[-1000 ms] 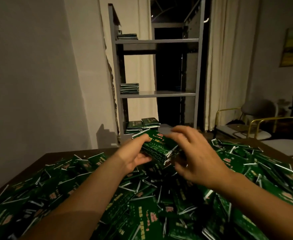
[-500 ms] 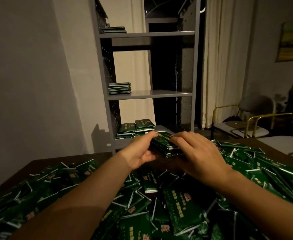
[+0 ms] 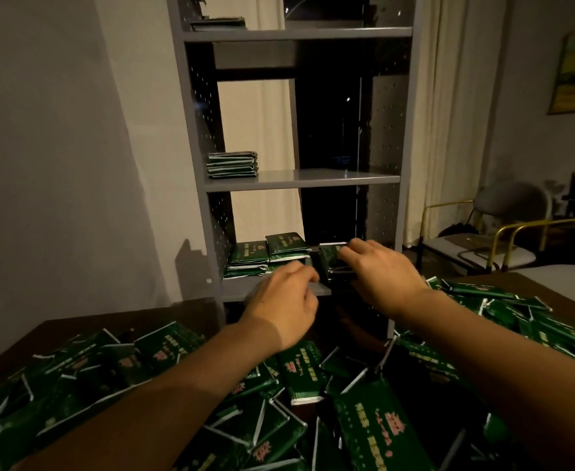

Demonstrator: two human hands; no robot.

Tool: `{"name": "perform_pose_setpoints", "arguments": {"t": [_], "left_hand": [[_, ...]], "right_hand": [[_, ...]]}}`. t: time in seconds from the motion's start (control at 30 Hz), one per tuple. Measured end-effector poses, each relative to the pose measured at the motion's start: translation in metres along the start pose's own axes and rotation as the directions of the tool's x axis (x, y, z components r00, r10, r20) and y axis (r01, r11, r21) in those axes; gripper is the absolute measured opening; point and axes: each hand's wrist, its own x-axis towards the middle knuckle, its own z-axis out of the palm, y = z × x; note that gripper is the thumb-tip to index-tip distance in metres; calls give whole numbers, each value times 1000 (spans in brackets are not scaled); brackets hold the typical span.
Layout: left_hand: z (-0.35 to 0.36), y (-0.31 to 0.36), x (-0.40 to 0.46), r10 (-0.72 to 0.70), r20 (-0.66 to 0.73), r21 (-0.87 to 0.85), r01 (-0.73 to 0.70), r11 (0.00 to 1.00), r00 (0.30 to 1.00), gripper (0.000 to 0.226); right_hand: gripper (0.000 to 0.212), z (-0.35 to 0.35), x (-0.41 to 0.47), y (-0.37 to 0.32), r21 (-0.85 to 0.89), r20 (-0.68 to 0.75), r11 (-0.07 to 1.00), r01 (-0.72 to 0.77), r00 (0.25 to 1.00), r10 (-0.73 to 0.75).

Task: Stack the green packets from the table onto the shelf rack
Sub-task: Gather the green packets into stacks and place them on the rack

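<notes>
Both hands, left hand (image 3: 288,300) and right hand (image 3: 379,273), clamp a bundle of green packets (image 3: 328,258) at the grey shelf rack (image 3: 299,180)'s lowest shelf beside stacked packets (image 3: 262,254); another stack (image 3: 232,164) sits above, loose packets (image 3: 364,419) cover the table (image 3: 194,309)

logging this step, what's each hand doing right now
Left hand: fingers curled on the bundle of packets.
Right hand: gripping the same bundle at the lowest shelf.
</notes>
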Motion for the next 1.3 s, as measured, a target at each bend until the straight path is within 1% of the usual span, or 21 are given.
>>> {"name": "perform_pose_setpoints", "arguments": {"t": [0.1, 0.13, 0.23, 0.27, 0.3, 0.33, 0.4, 0.43, 0.5, 0.6, 0.77, 0.97, 1.13, 1.3], "left_hand": [[6, 5, -3, 169, 33, 45, -171, 984, 985, 33], [8, 6, -5, 230, 45, 69, -233, 970, 972, 34], [14, 8, -8, 349, 63, 137, -355, 925, 935, 34], [16, 9, -8, 383, 62, 169, -388, 906, 922, 33], [19, 10, -7, 408, 64, 199, -412, 889, 911, 33], [22, 12, -6, 423, 62, 220, -426, 877, 904, 33], [27, 17, -2, 408, 69, 238, -413, 879, 910, 35], [28, 20, -1, 388, 71, 244, -393, 887, 919, 36], [30, 22, 3, 342, 64, 267, -347, 899, 937, 37], [31, 19, 11, 282, 80, 281, -293, 914, 956, 39], [30, 11, 26, 216, 118, 259, -240, 935, 969, 37], [32, 7, 40, 181, 162, 250, -218, 943, 970, 36], [34, 4, 44, 152, 169, 246, -191, 950, 974, 39], [34, 1, 44, 159, 160, 239, -194, 951, 974, 37]], "right_hand": [[44, 1, 4, 4, 100, 81, 995, -20, 997, 12], [42, -1, 2, 5, 114, 65, 993, -19, 998, 12], [27, -7, -19, 3, 80, -87, 996, 40, 996, -33], [24, -10, -26, 1, 64, -87, 996, 57, 995, -52], [25, -10, -32, -1, 51, -49, 996, 71, 996, -69], [32, -9, -36, -2, 58, 4, 996, 67, 998, -67], [44, -2, -37, -2, 73, 75, 997, 26, 997, -31], [46, 1, -36, -1, 80, 71, 997, 13, 997, -19], [40, 5, -30, -1, 98, 58, 995, -6, 998, 1], [27, 8, -19, -3, 127, 87, 991, -30, 996, 19], [25, 16, -2, -2, 133, 116, 990, -53, 993, 38], [25, 25, 10, 5, 188, 148, 977, -98, 986, 70], [25, 28, 18, 4, 248, 169, 963, -110, 983, 69], [20, 33, 24, 2, 275, 188, 953, -126, 979, 75]]}}
